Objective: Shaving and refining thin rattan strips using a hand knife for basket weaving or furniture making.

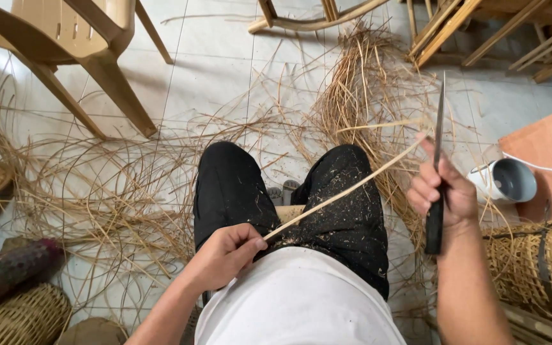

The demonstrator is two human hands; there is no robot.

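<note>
My left hand (226,254) pinches the near end of a thin pale rattan strip (343,193) above my lap. The strip slants up and right across my black trousers (346,211), which are dusted with shavings. My right hand (442,191) grips a long knife (437,166) by its dark handle, blade pointing up and away. The far end of the strip meets my right thumb and the blade near the top of that hand.
Loose rattan strands (129,191) and shavings cover the tiled floor. A tan plastic chair (78,45) stands at far left. Woven baskets (20,316) lie at left and another basket (538,262) at right. A grey cup (509,181), an orange board (547,160) and wooden frames (480,29) lie at right.
</note>
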